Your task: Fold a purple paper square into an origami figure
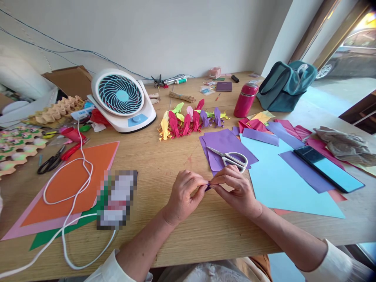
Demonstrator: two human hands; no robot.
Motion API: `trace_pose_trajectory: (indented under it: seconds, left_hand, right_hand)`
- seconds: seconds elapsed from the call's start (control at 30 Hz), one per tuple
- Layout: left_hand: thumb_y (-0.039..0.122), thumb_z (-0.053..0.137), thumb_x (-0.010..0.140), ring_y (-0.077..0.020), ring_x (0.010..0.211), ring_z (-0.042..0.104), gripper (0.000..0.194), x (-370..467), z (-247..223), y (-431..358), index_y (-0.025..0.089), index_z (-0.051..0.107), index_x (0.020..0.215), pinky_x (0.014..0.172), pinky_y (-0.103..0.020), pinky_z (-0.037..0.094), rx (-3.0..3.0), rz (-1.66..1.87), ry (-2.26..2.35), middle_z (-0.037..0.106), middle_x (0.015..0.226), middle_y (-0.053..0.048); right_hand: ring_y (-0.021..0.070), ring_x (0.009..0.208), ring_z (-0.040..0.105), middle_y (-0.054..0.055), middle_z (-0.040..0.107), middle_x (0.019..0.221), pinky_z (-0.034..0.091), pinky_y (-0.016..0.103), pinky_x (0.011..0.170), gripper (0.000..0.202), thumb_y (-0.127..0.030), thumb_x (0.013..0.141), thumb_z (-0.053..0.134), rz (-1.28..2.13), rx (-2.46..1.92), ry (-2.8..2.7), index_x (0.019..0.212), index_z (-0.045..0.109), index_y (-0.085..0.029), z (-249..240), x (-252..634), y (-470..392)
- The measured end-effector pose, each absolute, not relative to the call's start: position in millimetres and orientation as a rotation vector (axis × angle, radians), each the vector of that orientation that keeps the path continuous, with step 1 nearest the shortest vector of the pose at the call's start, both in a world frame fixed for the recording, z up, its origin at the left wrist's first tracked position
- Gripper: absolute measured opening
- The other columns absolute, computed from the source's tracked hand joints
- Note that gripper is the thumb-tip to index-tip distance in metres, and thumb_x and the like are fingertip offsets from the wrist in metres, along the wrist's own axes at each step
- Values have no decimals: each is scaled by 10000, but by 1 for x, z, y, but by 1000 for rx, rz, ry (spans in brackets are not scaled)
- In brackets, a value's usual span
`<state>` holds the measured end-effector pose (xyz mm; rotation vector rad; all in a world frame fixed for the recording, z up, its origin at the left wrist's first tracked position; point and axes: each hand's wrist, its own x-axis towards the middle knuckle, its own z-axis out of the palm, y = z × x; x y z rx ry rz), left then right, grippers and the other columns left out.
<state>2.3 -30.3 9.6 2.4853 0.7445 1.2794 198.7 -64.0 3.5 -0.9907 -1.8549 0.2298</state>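
Observation:
Between the fingertips of both hands is a small piece of purple paper (208, 187), mostly hidden by the fingers. My left hand (185, 195) pinches its left side, and my right hand (236, 190) pinches the right side close by. Just beyond my right hand, white-handled scissors (235, 159) lie on purple paper sheets (225, 140). Farther back stands a cluster of small folded paper figures (186, 123) in red, purple, yellow, green and pink.
To the left lie orange paper (96, 156), a phone (117, 199) and a white cable (70, 211). Behind them stands a fan (120, 98). On the right are light-blue paper (288, 188), a dark flat device (329, 168), a red bottle (246, 101) and a teal bag (284, 88).

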Motion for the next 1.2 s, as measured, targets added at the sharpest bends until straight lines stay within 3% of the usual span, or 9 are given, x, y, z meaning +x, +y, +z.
trace_pose_trajectory:
  seconds: [0.37, 0.73, 1.2]
  left_hand:
    - [143, 590, 939, -178, 843, 629, 90, 1, 11, -31, 218, 636, 960, 788, -348, 481, 2462, 1231, 767, 712, 880, -32]
    - [93, 603, 921, -166, 826, 615, 128, 1, 8, -29, 217, 618, 949, 782, -331, 479, 2463, 1258, 739, 704, 872, -19]
    - [77, 627, 895, -180, 854, 615, 184, 0, 6, -28, 217, 571, 1001, 797, -339, 477, 2475, 1297, 765, 692, 898, -23]
  right_hand:
    - [173, 759, 581, 26, 667, 833, 421, 389, 763, 126, -111, 923, 588, 226, -1017, -1860, 889, 614, -229, 6, 197, -66]
    - [174, 758, 595, 21, 700, 839, 424, 380, 743, 100, -143, 921, 646, 209, -1006, -1850, 917, 670, -241, 6, 198, -65]
    - [162, 745, 578, 18, 671, 811, 418, 385, 762, 134, -92, 912, 604, 204, -1029, -1831, 878, 629, -219, 6, 199, -65]
